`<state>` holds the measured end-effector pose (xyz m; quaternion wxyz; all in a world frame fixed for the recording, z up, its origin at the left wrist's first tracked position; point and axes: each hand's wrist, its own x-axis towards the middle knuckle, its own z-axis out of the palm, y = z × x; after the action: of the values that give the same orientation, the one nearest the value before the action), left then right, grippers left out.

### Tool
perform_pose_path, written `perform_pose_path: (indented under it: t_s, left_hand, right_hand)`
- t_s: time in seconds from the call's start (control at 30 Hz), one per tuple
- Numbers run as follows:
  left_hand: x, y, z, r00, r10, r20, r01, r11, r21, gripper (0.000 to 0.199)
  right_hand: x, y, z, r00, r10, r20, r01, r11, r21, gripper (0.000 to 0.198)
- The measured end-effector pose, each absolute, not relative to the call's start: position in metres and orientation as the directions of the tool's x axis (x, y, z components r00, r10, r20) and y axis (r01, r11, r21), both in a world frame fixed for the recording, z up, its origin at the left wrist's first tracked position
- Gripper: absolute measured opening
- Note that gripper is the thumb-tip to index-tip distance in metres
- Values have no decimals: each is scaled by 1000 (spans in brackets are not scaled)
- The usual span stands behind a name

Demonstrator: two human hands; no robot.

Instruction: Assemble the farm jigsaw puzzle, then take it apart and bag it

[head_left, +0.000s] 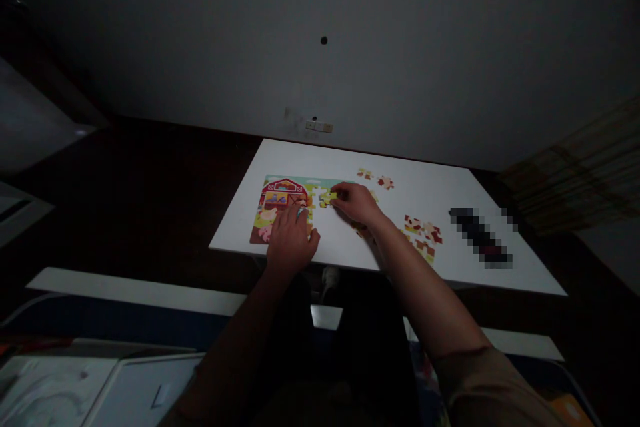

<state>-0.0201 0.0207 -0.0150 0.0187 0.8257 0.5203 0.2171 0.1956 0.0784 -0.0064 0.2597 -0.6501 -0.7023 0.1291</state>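
Observation:
A farm jigsaw puzzle [273,199] with a red barn lies partly put together on the left of a white table. Resting on its lower part is my left hand [291,239], fingers stretched out over the pieces and thumb apart. My right hand [357,201] pinches a yellow-green puzzle piece [327,199] beside the gap in the puzzle's middle. Whether that piece touches its neighbours I cannot tell. Part of the puzzle's right side is hidden behind my right hand and forearm.
Loose puzzle pieces [424,228] lie right of my right forearm, and a few more pieces [385,182] lie farther back. A blurred-out dark object [480,237] is on the right of the white table [320,250]. Behind stands a wall with sockets [319,127].

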Motion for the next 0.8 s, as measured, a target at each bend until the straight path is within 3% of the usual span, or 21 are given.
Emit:
perform_pose_path:
  t_s: [0.17,0.43,0.8]
  left_hand:
    - [-20,21,-13,375,871,316,859,-455,236,42]
    - [8,30,-6,408,875,261,860,-465,212,47]
    - [33,40,-16,481,852,209,842,-515,162,53]
  right_hand:
    - [212,67,-11,61,964,259,876,73,-478,31]
    - [216,47,-16,-103,950,296,922,203,-329,33]
    - [220,44,-20,-81,948,307,928,184,-324,34]
